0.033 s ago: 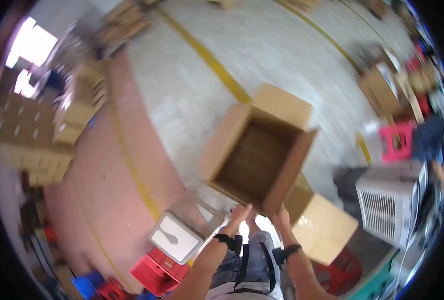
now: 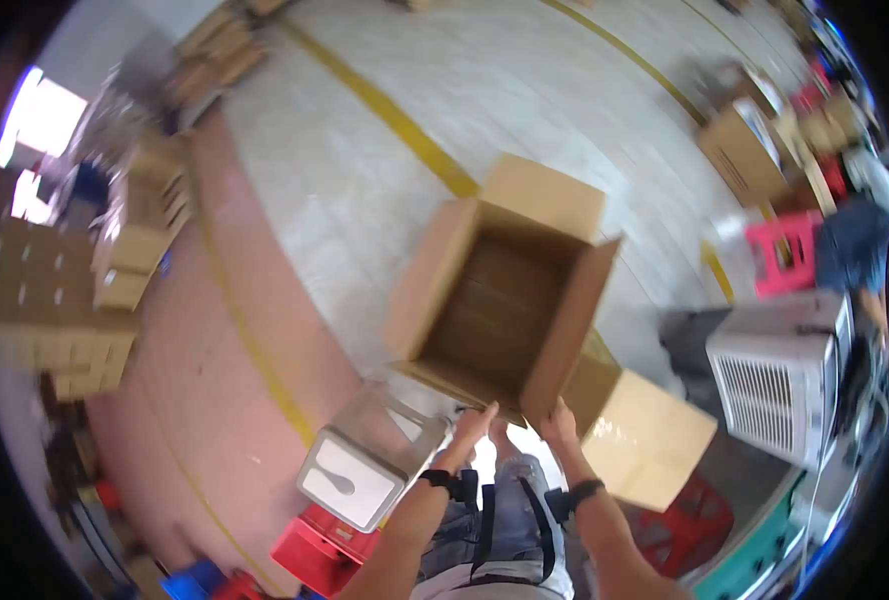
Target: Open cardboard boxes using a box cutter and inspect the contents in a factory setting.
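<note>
An open brown cardboard box (image 2: 505,305) is in front of me, its flaps spread and its inside bare. My left hand (image 2: 478,424) grips the near edge of it, thumb on top. At the near right corner my right hand (image 2: 561,424) is closed on the box by the right flap. Under and beside my right hand stands a second cardboard box (image 2: 650,440) with a raised, taped flap. Black straps circle both wrists.
By my left arm are a grey-and-white plastic bin (image 2: 350,480) and a red crate (image 2: 315,545). To the right stand a white vented appliance (image 2: 765,395), a pink stool (image 2: 785,255) and a partly visible person (image 2: 855,245). Stacked cartons (image 2: 55,290) line the far left.
The view has shifted slightly, so the box and the surroundings sit a little further left. Both hands keep their hold on the box.
</note>
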